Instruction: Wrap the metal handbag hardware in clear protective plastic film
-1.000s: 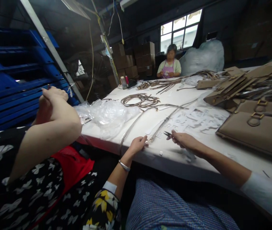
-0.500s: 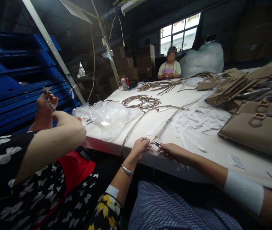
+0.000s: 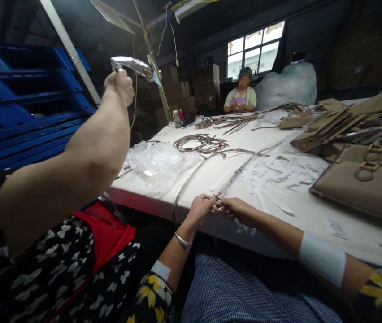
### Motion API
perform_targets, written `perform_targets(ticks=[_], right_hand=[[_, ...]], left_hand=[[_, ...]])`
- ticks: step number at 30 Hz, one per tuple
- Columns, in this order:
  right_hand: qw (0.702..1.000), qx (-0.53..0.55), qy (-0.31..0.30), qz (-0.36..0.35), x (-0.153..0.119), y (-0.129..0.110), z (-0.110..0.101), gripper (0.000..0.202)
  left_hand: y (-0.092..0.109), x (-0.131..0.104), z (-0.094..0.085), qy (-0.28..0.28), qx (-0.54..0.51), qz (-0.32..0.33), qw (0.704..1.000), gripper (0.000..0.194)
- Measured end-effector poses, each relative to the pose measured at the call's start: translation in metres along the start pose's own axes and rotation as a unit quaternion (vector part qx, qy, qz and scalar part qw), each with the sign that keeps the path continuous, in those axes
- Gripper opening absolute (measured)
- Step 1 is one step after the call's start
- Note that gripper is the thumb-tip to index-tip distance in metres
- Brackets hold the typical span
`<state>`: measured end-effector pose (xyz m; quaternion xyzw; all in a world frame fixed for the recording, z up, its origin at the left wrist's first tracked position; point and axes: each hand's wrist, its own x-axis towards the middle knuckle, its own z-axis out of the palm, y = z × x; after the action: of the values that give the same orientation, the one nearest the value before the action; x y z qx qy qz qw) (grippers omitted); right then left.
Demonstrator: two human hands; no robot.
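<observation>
At the table's near edge, my left hand (image 3: 203, 208) is closed in a pinch at the near end of a thin taupe strap (image 3: 237, 172) wrapped in clear plastic. What lies right between the fingertips is mostly hidden. My right hand (image 3: 236, 207) is closed around small dark thread snips (image 3: 216, 198), whose tips point at the left fingertips. Both hands almost touch. A bit of clear plastic (image 3: 245, 229) hangs beneath the right hand. Left of my hands, another strap (image 3: 186, 184) bends down over the edge.
On the white table (image 3: 164, 202) lie crumpled clear plastic (image 3: 159, 163), coiled straps (image 3: 201, 142), paper strips (image 3: 275, 172) and taupe handbags (image 3: 362, 184). A co-worker's raised arm (image 3: 100, 134) is close on my left, holding a silvery wrapped piece (image 3: 132, 65). Another person (image 3: 240, 96) sits across.
My right hand has come in closer to my left, and the snips now sit at the left fingertips. The neighbour's arm has swung up and forward with the silvery piece.
</observation>
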<state>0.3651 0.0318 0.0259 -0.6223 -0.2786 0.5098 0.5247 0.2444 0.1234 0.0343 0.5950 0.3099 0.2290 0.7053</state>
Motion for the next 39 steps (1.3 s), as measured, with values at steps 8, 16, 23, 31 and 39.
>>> perform_targets(ticks=[8,16,23,31,39], right_hand=[[0.999,-0.014,0.003,-0.039,-0.004,0.001,0.004,0.032],[0.999,-0.017,0.016,-0.037,-0.014,-0.003,0.009,0.025],[0.999,-0.010,0.032,-0.036,-0.010,-0.001,0.011,0.021],[0.999,0.011,0.033,-0.019,-0.014,0.009,-0.004,0.029],[0.997,-0.067,-0.020,-0.031,-0.035,0.011,-0.001,0.034]], left_hand=[[-0.002,0.000,-0.003,0.000,0.021,0.028,0.999,0.014],[-0.007,0.002,-0.009,0.003,0.041,0.054,0.998,0.016],[-0.004,-0.003,-0.008,-0.018,0.038,0.059,0.997,0.018],[-0.009,-0.011,-0.030,0.001,-0.031,0.028,0.999,0.030],[-0.037,-0.035,-0.053,0.057,-0.080,0.000,0.995,0.043]])
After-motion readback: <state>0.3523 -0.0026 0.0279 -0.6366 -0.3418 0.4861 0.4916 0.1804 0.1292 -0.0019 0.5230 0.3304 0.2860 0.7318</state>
